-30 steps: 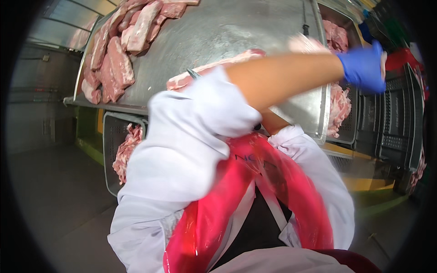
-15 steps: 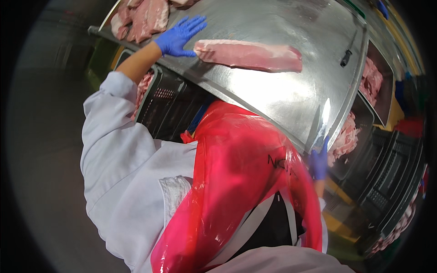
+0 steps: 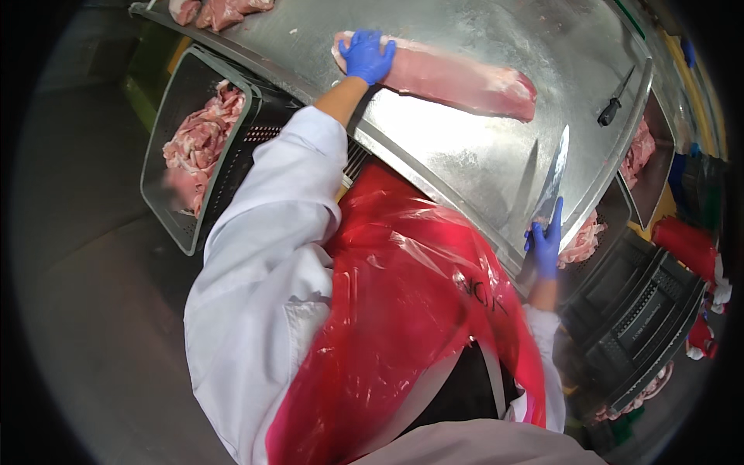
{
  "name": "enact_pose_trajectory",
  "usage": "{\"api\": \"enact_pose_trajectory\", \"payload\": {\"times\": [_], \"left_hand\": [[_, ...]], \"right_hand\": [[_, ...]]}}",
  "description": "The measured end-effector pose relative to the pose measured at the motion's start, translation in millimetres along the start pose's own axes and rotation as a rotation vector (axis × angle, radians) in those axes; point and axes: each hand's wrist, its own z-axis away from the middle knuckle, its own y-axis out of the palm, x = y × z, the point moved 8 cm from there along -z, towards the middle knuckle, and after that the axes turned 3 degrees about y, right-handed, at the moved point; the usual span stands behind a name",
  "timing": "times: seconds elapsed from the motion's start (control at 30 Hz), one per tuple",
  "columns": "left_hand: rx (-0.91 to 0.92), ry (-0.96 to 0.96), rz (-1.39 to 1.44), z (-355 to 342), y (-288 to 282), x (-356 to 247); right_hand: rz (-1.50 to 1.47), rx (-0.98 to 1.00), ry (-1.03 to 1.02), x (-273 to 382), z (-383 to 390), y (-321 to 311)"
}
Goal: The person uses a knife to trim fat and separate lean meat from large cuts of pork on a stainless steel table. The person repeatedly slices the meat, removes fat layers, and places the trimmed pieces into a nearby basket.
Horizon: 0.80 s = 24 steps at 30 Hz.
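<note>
One long meat slab [image 3: 465, 81] looks pink (left hand [image 3: 366, 59] spread atop, right hand [image 3: 547, 242] gripping knife [image 3: 554, 174]).

Table [image 3: 457, 151] and blade [image 3: 555, 172] are shiny metal; apron [image 3: 411, 310] is glossy plastic; sleeves [image 3: 263, 225] matt cloth.

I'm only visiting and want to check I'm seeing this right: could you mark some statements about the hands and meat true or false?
1. The left hand rests on a long piece of meat. True.
2. The right hand is empty. False: it holds a knife.
3. The knife's blade is in the meat. False: it is apart from it.
4. A dark-handled tool lies on the metal table. True.
5. Both hands are bare. False: both wear blue gloves.
</note>
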Motion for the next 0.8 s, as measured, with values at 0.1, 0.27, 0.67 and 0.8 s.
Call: {"api": "enact_pose_trajectory", "payload": {"times": [0.1, 0.27, 0.67, 0.8], "left_hand": [[-0.173, 0.201, 0.02, -1, 12, -40], [-0.276, 0.524, 0.224, 5, 3, -54], [-0.247, 0.029, 0.507, -60, 3, 89], [-0.465, -0.185, 0.701, -33, -8, 142]], "right_hand": [[0.03, -0.018, 0.091, -6, 5, 8], [0.114, 0.026, 0.06, 10, -33, 52], [0.273, 0.167, -0.126, 99, -168, 227], [0.554, 0.319, -0.325, 133, -190, 284]]}}
